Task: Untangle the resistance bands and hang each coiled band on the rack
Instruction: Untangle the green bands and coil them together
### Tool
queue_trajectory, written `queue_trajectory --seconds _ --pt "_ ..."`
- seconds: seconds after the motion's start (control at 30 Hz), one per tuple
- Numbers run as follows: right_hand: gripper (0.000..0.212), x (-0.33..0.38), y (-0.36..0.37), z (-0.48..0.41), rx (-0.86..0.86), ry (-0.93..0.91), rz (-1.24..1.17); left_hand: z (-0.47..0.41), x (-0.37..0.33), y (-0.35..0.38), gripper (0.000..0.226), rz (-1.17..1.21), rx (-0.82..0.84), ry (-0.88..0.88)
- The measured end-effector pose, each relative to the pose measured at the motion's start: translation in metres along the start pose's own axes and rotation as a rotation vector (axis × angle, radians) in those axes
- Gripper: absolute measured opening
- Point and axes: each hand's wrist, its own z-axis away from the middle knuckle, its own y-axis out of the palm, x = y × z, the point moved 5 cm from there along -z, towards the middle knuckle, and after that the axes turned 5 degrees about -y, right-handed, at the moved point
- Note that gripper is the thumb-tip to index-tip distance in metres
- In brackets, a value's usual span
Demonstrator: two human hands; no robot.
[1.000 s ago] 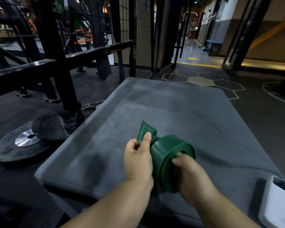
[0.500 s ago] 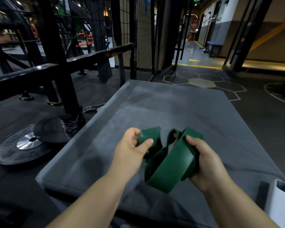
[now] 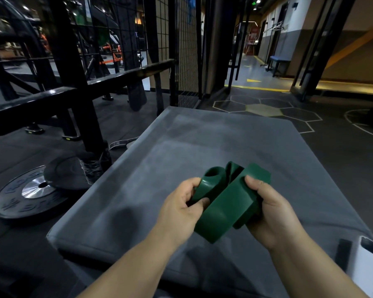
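A gym — dim, dark-floored. Weight plates [image 3: 28, 192] lie beside a black steel rack [image 3: 78, 82], and a grey padded mat [image 3: 181, 147] sits close by.

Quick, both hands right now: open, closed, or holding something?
Left hand: closed, gripping one looped end of the green band.
Right hand: closed, thumb on top, gripping the other side of the same band.

The right hand [image 3: 274, 214] has all fingers but the thumb hidden behind the green band [image 3: 226, 205], the near edge of the surface [image 3: 202, 147] is partly covered, the white object [image 3: 370, 261] by its near right corner is cut off by the frame, and lettering on the weight plate [image 3: 28, 194] is unreadable.
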Motion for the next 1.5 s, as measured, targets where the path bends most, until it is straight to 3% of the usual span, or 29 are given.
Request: queue_trajectory --seconds 0.13,0.2,0.33,0.47,0.8,1.07,1.13,1.27,1.33,1.43,1.5 --pt "0.07 0.004 -0.009 -0.008 0.032 0.01 -0.038 0.004 -0.009 -0.001 0.032 0.036 0.016 0.093" --pt "0.076 0.001 -0.009 -0.008 0.099 0.06 -0.013 0.003 -0.008 -0.002 0.033 0.021 0.029 0.071" --pt "0.079 -0.009 -0.001 -0.002 0.224 0.143 0.039 -0.001 -0.002 -0.005 0.033 -0.144 0.021 -0.015" --pt "0.079 -0.013 0.007 0.002 0.294 0.12 0.054 0.004 -0.007 -0.003 0.032 -0.538 -0.027 0.006" --pt "0.076 -0.008 0.01 0.006 0.34 0.166 -0.014 0.007 -0.001 -0.006 0.061 -0.668 -0.079 -0.041" --pt "0.066 -0.01 0.021 0.008 0.348 0.143 -0.044 0.003 0.002 -0.001 0.05 -0.165 -0.069 -0.051" --pt "0.049 -0.009 0.021 0.007 0.29 0.098 -0.016 0.003 -0.003 0.0 0.052 -0.11 -0.084 -0.017" --pt "0.037 -0.015 0.016 0.006 0.172 0.023 0.084 0.001 0.003 0.01 0.033 0.26 0.098 -0.157" --pt "0.037 -0.018 0.014 0.006 0.144 -0.028 0.197 0.0 0.011 0.013 0.036 0.289 0.105 -0.214" --pt "0.036 -0.014 0.011 0.005 0.117 -0.117 0.442 0.003 0.012 0.012 0.016 0.201 0.083 -0.205" --pt "0.046 -0.009 0.008 0.003 0.075 -0.184 0.585 0.005 0.012 0.014 0.023 0.185 0.089 -0.178"
